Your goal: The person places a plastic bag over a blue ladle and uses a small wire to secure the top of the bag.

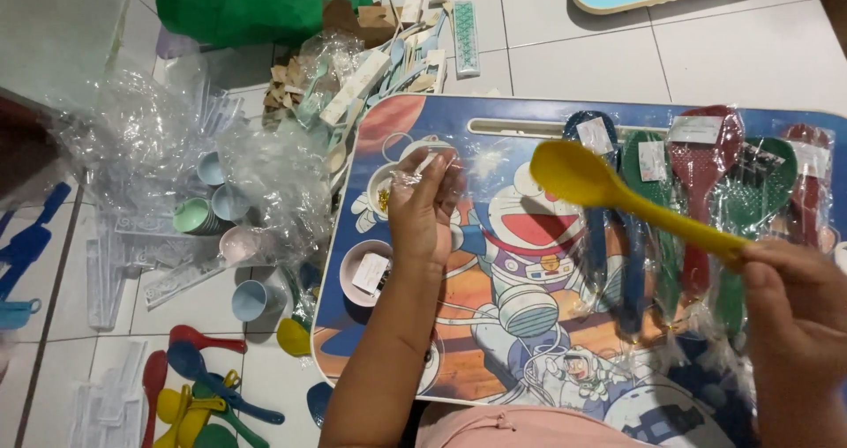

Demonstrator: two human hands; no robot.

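The yellow spoon (618, 192) is gripped by its handle end in the closed right hand (794, 311), its long axis running up and leftward so the bowl hovers above the cartoon-printed surface (494, 342). The left hand (423, 205), fingers pinched on a scrap of clear plastic wrap (408, 179), sits just left of the bowl, beside the wrapped spoons (697, 192).

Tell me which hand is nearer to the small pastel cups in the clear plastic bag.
Left. The left hand is over the cartoon lap tray's left part, just right of the pastel cups on the floor. The right hand, holding the yellow spoon, is at the far right side.
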